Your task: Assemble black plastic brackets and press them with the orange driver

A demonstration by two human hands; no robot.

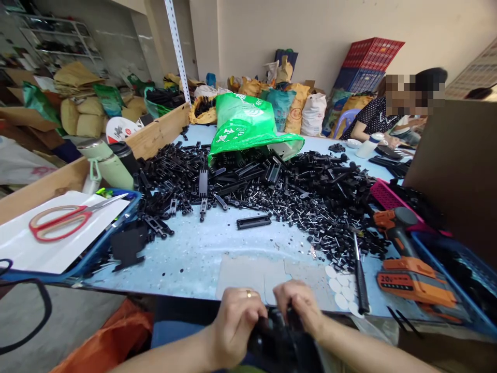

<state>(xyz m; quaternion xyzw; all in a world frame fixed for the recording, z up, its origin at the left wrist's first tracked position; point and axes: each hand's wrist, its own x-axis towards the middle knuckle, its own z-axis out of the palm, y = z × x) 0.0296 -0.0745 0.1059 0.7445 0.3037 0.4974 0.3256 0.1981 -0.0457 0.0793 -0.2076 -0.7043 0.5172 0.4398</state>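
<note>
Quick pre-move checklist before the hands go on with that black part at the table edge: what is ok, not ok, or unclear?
1. Left hand gripping the black part: ok.
2. Right hand on the same part: ok.
3. Part's shape and orientation: cannot tell, mostly hidden by the fingers.
4. Pile of black parts spread across the blue table: ok.
5. Orange drill lying at the right, apart from both hands: ok.
6. Red scissors on the white tray, closed, far left: ok.
</note>
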